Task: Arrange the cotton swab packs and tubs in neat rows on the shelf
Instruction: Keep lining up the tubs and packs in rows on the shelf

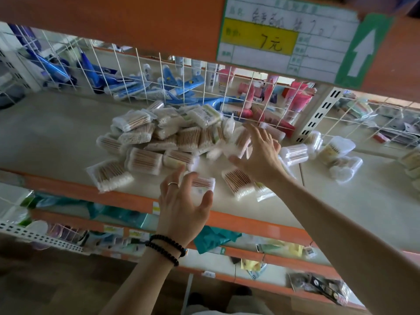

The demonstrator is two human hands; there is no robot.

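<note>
A loose heap of clear cotton swab packs (159, 135) lies in the middle of the white shelf (56, 133). Several clear plastic swab tubs (295, 153) lie tipped over to the right of the heap. My left hand (181, 201), with a ring and bead bracelets, hovers with spread fingers over one pack (204, 184) near the shelf's front edge; whether it touches the pack is unclear. My right hand (259, 153) reaches further in, fingers spread above the right side of the heap, holding nothing. Two more packs (238, 180) lie flat below my right wrist.
A white wire grid (159, 71) closes the shelf's back, with blue and pink tubes behind it. An orange shelf above carries a price label (284, 37). A slotted white upright (318, 114) stands at the back right. Lower shelves hold mixed goods.
</note>
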